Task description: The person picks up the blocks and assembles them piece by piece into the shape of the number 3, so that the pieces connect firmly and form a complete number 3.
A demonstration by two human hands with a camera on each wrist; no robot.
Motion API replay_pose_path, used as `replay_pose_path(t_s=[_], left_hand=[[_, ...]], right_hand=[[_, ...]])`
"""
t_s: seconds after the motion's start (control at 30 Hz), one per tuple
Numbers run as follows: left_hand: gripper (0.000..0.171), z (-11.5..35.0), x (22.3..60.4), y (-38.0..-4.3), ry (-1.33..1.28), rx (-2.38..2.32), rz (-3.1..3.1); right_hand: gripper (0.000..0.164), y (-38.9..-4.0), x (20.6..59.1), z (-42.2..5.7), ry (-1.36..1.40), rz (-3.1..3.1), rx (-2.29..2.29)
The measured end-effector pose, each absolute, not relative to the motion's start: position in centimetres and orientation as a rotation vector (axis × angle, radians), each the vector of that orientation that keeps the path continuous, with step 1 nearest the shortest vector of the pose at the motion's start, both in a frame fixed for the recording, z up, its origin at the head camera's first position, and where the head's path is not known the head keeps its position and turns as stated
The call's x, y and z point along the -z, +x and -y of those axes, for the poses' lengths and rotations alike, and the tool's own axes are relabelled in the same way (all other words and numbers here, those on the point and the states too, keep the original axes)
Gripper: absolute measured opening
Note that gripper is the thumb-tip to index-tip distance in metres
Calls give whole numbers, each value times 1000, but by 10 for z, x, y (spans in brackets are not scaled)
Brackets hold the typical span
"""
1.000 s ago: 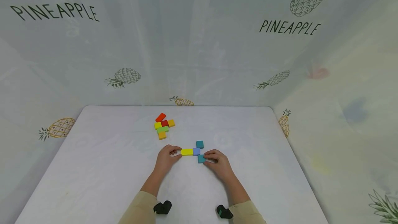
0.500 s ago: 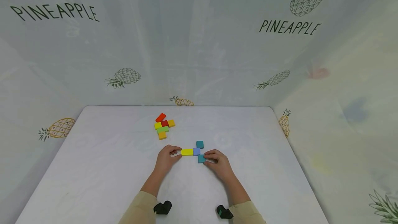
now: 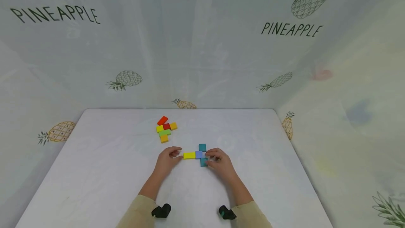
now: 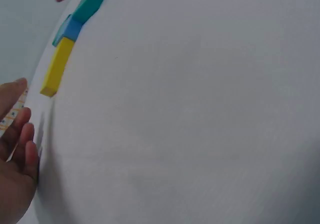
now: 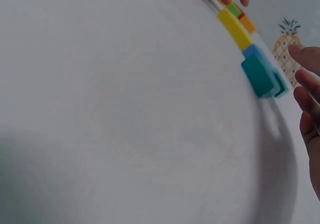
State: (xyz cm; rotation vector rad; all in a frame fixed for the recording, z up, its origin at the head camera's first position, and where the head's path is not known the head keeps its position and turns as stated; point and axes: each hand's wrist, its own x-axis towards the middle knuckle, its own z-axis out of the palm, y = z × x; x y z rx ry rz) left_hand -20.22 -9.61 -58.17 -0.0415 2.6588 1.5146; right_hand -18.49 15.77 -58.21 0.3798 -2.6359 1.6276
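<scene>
A yellow block (image 3: 189, 155), a blue block (image 3: 198, 155) and two teal blocks, a far one (image 3: 202, 147) and a near one (image 3: 204, 162), lie together on the white table (image 3: 101, 185). My left hand (image 3: 165, 161) is just left of the yellow block's end; in the left wrist view a gap shows between its loosely bent fingers and the yellow block (image 4: 58, 66). At the right end, my right hand (image 3: 221, 164) hovers by the teal blocks. The right wrist view shows its fingers (image 5: 302, 76) spread apart from the teal block (image 5: 259, 76), holding nothing.
Farther back on the table, left of centre, lies a cluster of blocks: red-orange (image 3: 162, 120), dark red (image 3: 166, 126), green (image 3: 165, 133), yellow and orange ones. A curtain printed with pineapples (image 3: 186, 105) hangs behind the table's far edge.
My right fingers have come off the near teal block and risen slightly. My left hand has drawn a little left, away from the yellow block. The blocks keep their arrangement; the head view shifted slightly.
</scene>
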Motion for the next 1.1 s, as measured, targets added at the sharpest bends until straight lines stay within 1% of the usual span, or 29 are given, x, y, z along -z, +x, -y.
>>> replay_pose_path(t_s=[0.2, 0.47, 0.77, 1.1], left_hand=[[33, 118, 570, -207, -117, -1576, -2679], [36, 149, 557, -213, -145, -1614, -2692], [38, 177, 553, -213, -246, -1596, -2691], [39, 197, 554, -208, -279, -1595, -2700]], right_hand=[[21, -205, 561, -132, 494, 2582, -1679], [25, -228, 547, -91, 488, 2629, -1735], [27, -248, 545, -48, 543, 2775, -1621], [26, -266, 553, -13, 422, 2888, -1646]])
